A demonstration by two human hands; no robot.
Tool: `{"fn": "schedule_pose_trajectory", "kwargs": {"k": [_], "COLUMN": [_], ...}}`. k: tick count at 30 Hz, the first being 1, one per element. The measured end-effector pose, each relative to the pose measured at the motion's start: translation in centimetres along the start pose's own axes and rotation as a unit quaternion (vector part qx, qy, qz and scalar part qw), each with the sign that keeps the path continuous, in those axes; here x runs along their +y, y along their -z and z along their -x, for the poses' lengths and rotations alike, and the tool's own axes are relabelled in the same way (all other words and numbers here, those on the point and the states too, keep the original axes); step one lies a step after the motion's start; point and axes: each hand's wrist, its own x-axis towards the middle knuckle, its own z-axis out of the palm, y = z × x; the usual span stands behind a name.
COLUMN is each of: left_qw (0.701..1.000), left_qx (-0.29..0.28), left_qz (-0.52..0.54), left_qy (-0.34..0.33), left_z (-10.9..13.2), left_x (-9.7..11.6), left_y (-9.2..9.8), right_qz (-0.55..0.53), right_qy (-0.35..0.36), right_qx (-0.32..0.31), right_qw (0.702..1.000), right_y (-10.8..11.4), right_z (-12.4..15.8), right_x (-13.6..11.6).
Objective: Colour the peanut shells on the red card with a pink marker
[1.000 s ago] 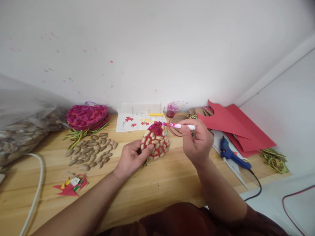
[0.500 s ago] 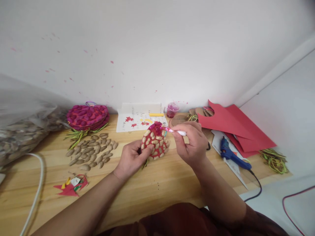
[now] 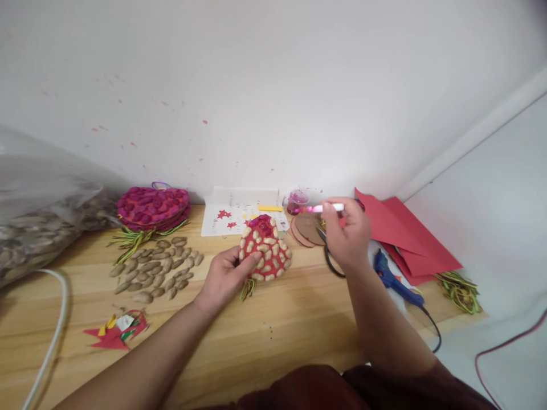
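My left hand (image 3: 228, 276) grips the lower left edge of a red disc covered with peanuts (image 3: 265, 250), thumb on its front. Magenta paint coats the peanuts at the disc's top; those lower down are plain tan. Yellow-green strands (image 3: 248, 289) hang below it. Between the thumb and fingers of my right hand (image 3: 348, 233) is a white-handled paintbrush (image 3: 327, 208), its pink-stained end pointing left. That end is close to a small clear cup of magenta paint (image 3: 298, 200); whether they touch I cannot tell.
Loose peanuts (image 3: 156, 267), paper scraps (image 3: 117, 330) and a stack of magenta-painted discs (image 3: 152, 208) lie left, beside a bag of peanuts (image 3: 38, 228). Printed paper (image 3: 216, 222) is behind. Scissors (image 3: 331, 263), red sheets (image 3: 410, 233) and a blue glue gun (image 3: 397, 285) lie right.
My right hand has carried the paintbrush from the top of the peanut disc up and right, toward the paint cup. My left hand still holds the disc, now turned slightly.
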Motion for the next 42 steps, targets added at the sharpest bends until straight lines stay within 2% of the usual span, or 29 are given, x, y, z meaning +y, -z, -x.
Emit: {"fn": "schedule_pose_trajectory", "kwargs": {"k": [2,4,7,13,19,27,34,36,37,39,42], "left_qw": [0.999,0.998,0.994,0.98,0.985,0.989,0.991,0.992,0.992,0.99,0.983], "left_qx": [0.005,0.007,0.005,0.005,0.013,-0.001,0.014,0.021,0.025,0.025,0.013], "left_qz": [0.023,0.043,0.087,0.184,0.149,0.108,0.114,0.107,0.107,0.124,0.171], "left_qy": [0.025,0.047,0.063,0.072,0.08,0.096,0.064,0.062,0.063,0.062,0.061], "left_z": [0.0,0.0,-0.1,-0.3,-0.1,-0.4,-0.3,-0.3,-0.3,-0.3,-0.2], "left_x": [0.3,0.3,0.3,0.9,1.3,0.1,0.7,0.8,0.7,0.6,0.4], "left_y": [-0.1,-0.2,-0.2,-0.7,-0.5,-0.1,-0.1,-0.1,-0.1,-0.1,-0.2], "right_qz": [0.033,0.075,0.159,0.206,0.232,0.189,0.131,0.107,0.086,-0.037,-0.17], "right_qy": [-0.028,-0.069,-0.111,-0.115,-0.122,-0.128,-0.136,-0.134,-0.133,-0.144,-0.17], "right_qx": [0.011,-0.023,-0.107,-0.175,-0.192,-0.152,-0.1,-0.067,-0.043,0.013,0.011], "right_qw": [0.999,0.994,0.975,0.956,0.946,0.962,0.977,0.983,0.986,0.989,0.971], "right_y": [-0.6,-1.8,-3.9,-7.0,-7.9,-6.9,-5.6,-4.8,-4.3,-3.2,-1.5], "right_z": [-2.2,-4.1,-5.9,-6.1,-5.8,-6.0,-5.5,-5.4,-5.2,-4.4,-2.3], "right_x": [1.5,3.1,4.9,6.4,7.2,7.0,6.8,6.2,5.7,4.2,1.2]}}
